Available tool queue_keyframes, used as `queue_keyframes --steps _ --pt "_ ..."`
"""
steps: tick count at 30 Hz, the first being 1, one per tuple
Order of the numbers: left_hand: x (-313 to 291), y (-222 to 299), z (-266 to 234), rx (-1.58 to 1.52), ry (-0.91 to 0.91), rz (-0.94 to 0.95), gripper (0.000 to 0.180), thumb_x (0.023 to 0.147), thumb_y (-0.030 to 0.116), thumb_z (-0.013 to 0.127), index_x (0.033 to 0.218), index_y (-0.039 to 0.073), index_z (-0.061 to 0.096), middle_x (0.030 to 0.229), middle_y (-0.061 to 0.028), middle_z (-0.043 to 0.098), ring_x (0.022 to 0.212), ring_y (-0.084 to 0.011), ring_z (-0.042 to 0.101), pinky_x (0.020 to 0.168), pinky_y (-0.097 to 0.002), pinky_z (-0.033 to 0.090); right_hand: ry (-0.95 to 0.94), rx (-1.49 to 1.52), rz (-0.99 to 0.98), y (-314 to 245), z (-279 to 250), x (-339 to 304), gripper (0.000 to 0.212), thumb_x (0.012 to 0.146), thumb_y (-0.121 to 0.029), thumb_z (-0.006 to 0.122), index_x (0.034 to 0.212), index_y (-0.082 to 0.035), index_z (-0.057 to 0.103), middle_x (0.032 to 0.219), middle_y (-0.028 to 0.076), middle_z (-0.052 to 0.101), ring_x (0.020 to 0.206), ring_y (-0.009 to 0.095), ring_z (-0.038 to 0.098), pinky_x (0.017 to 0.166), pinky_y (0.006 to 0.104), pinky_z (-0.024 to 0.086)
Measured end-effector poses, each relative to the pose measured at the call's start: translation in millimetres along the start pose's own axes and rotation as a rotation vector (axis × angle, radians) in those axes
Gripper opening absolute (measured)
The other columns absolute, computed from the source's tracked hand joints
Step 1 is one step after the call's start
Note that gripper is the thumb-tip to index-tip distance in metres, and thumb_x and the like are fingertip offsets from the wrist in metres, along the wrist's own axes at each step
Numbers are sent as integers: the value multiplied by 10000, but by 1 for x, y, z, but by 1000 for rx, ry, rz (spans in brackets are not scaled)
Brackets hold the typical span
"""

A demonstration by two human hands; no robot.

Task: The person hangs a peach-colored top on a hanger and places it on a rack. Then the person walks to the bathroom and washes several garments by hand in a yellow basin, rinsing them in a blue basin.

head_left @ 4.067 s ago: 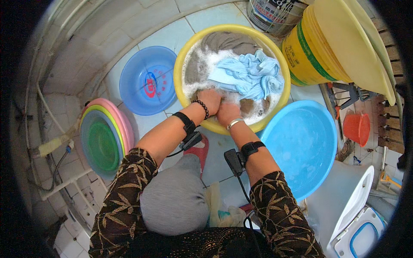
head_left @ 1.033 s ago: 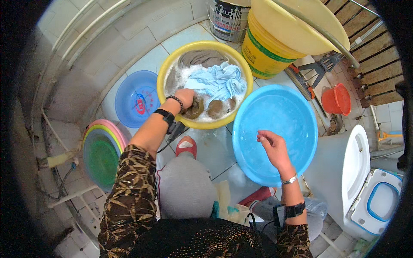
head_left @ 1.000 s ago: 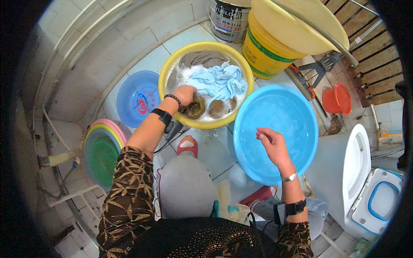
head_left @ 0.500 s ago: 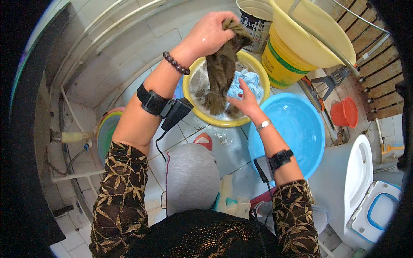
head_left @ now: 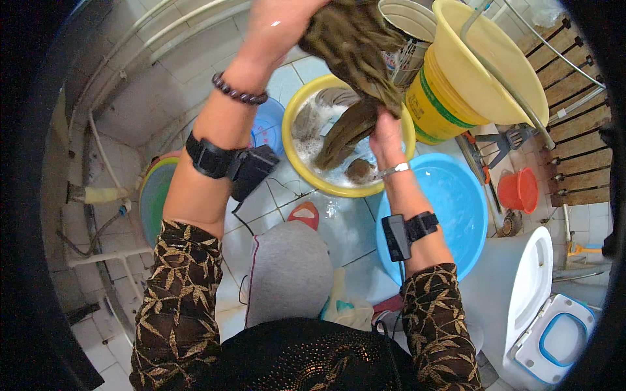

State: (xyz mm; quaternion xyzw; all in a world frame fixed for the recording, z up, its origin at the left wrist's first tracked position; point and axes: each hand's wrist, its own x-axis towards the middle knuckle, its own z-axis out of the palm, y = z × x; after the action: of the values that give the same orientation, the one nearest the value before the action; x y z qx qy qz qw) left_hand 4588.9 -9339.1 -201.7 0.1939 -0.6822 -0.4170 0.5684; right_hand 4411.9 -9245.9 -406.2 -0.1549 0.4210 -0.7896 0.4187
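Observation:
A wet olive-brown garment (head_left: 355,49) hangs over the yellow basin (head_left: 295,171), its lower end trailing into sudsy water. My left hand (head_left: 280,29), cut off by the upper edge of the picture, grips the garment's top. Lower down on the right, my right hand (head_left: 387,137) is closed on a gathered part of the same cloth, which hides most of its fingers. White foam (head_left: 310,144) floats in the basin, and a little light blue cloth shows under the garment.
A blue basin of water (head_left: 450,215) stands right of the yellow one. Beyond are a yellow bucket (head_left: 433,98) with a pale yellow basin (head_left: 495,55) on it and a white bucket (head_left: 417,23). A red bucket (head_left: 518,190) and toilet (head_left: 521,280) are at right; a small blue basin (head_left: 268,124) sits left.
My left hand has lifted the garment up and slightly left. My right hand, open beside it before, has moved up and closed on the cloth, which is now spread wider.

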Motion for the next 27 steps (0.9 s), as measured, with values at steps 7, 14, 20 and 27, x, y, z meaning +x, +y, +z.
queue_keyframes --steps 7,14,20,27 --pt "-103 -139 -33 -158 150 -545 383 787 69 678 1145 -26 582 961 -72 647 827 -146 616 744 -281 512 -264 -137 -158 -67 35 17 173 880 -49 573 1031 8 635 959 62 660 844 164 604 751 311 495" --pt "-180 -189 10 -369 98 -1043 808 845 338 700 1463 64 258 1354 -202 439 1219 -309 480 761 -480 545 -111 -1177 -667 -92 75 18 313 694 -20 642 996 56 607 908 213 671 835 327 654 790 373 499" --pt "-188 -199 16 32 -386 -690 1241 636 497 825 1503 27 73 1496 -248 228 1383 -368 261 1120 -454 252 -156 -1215 -631 -97 95 19 360 667 -25 675 1007 58 592 906 224 665 855 338 655 806 375 502" --pt "-197 -207 75 52 -210 -365 1043 584 299 873 1397 22 282 1381 -199 401 1295 -337 376 1083 -412 311 -239 -488 -189 -101 120 -4 596 657 107 635 1228 48 477 971 138 620 840 213 611 727 316 509"
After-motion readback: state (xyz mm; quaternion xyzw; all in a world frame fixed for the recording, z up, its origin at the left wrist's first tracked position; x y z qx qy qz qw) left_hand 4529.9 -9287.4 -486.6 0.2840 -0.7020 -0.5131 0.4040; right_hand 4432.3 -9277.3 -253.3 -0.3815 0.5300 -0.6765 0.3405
